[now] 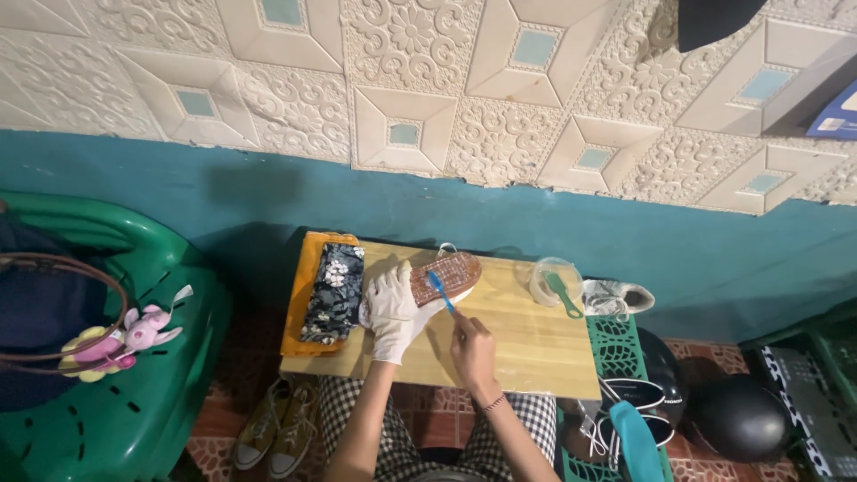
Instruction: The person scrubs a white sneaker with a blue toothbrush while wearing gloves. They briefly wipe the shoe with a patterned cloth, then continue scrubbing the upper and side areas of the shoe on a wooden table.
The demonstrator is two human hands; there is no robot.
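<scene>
Embossed cream wall tiles above teal band; pale wood board (pixel 527 344) across lap. Left hand (pixel 393 308), white glove, fingers clamped over shoe (pixel 442 277), sole-up on board, brown patterned tread. Right hand (pixel 471 344) bare, fingers pinched on blue toothbrush (pixel 440 290), bristles on sole. Dark floral cloth (pixel 333 293) on orange cloth (pixel 303 295), left. Clear round tub (pixel 549 278) with green brush (pixel 564 296), right.

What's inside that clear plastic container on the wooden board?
A green-handled brush lies in the clear container, its handle sticking out over the rim onto the wooden board. Whether it holds liquid cannot be told.
</scene>
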